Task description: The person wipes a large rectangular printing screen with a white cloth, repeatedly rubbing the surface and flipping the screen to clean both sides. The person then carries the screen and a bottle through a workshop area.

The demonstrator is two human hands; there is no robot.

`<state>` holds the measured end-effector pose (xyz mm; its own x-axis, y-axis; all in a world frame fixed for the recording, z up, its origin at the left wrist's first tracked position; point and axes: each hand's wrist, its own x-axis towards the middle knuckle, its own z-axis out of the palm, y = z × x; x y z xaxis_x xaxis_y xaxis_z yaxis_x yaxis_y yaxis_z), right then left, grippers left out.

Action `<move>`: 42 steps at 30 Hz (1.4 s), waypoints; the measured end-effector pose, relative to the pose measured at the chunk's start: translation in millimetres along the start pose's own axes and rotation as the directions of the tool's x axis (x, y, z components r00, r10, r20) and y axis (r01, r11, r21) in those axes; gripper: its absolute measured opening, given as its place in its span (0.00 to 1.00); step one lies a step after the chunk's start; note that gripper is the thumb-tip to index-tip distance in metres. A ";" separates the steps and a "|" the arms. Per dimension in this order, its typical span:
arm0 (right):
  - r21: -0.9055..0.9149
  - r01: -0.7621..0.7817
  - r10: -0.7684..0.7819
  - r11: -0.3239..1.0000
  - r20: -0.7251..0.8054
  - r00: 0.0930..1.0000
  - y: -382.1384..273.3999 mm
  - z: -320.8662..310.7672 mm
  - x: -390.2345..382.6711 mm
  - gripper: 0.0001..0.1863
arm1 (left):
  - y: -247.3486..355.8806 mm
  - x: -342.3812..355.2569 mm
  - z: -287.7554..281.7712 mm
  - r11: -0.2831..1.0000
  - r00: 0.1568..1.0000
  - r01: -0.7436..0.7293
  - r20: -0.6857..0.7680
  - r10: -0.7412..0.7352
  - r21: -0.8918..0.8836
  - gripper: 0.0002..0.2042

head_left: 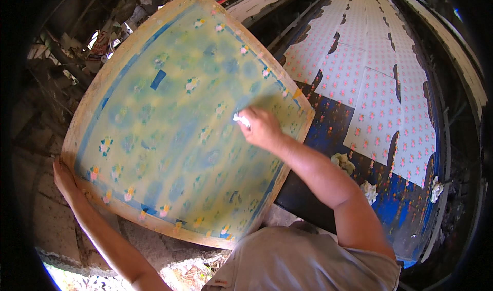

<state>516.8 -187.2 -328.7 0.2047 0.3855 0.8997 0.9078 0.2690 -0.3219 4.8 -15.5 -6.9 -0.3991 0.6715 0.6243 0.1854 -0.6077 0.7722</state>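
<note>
While our left fingers (58, 166) grip the framed screen (177, 121), our right fingers (253, 115) pinch a white wad (241, 119) between tips; let's wipe evenly.

Wood frame (119, 70), matt & paint-smeared, rims a taut, smooth, matt mesh-like sheet (179, 116). Crumpled wad (240, 119) in R hand (261, 126): paper or cloth, can't tell. Long blue-black table top (328, 116), smooth w/ slight sheen, is flecked w/ paint-like spots; flower-print pcs. (398, 106) on it look thin, flat, matt, paper or fabric unclear. Worker's grey shirt (303, 260): soft matt cloth, lightly creased.
</note>
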 end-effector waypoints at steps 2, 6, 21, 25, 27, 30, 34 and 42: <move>-0.076 -0.014 0.010 0.997 -0.044 0.999 22.6 -8.5 17.6 0.11 | -2.1 3.8 -4.4 1.000 1.000 -0.006 -0.004 0.006 -0.025 0.29; -0.105 -0.325 0.306 0.940 -0.167 0.937 13.2 6.4 12.6 0.12 | 15.2 -19.5 16.8 0.996 0.997 0.070 -0.014 -0.070 0.048 0.29; -0.199 -0.052 0.063 0.979 0.052 0.997 12.4 -6.8 33.0 0.13 | 9.5 -9.0 5.7 0.978 0.998 -0.067 0.030 0.062 0.200 0.29; -0.105 -0.247 0.241 0.963 -0.071 0.968 -11.7 10.3 13.1 0.13 | 22.1 -32.8 22.2 0.974 1.000 -0.005 -0.001 0.006 0.225 0.28; -0.123 -0.058 0.065 0.991 0.051 0.997 -14.3 8.9 14.8 0.13 | 18.8 -18.3 3.9 0.950 0.997 -0.082 0.023 0.079 0.302 0.27; -0.119 -0.130 0.134 0.984 0.020 0.991 5.7 -11.7 33.7 0.10 | 16.5 -18.4 10.5 0.960 1.000 -0.022 0.018 0.018 0.280 0.27; -0.130 -0.295 0.295 0.947 -0.018 0.955 -5.6 1.6 32.9 0.11 | -1.1 10.3 -4.8 0.936 0.992 -0.126 0.050 0.116 0.330 0.26; -0.156 -0.326 0.322 0.932 -0.047 0.945 2.5 -6.7 38.6 0.12 | 7.3 -6.8 2.1 0.946 0.988 -0.155 0.071 0.140 0.285 0.26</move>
<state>529.3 -177.6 -292.8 0.5035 0.4096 0.7607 0.8369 -0.0125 -0.5473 10.8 -23.6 -5.2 -0.3040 0.6083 0.7332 0.4931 -0.5580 0.6675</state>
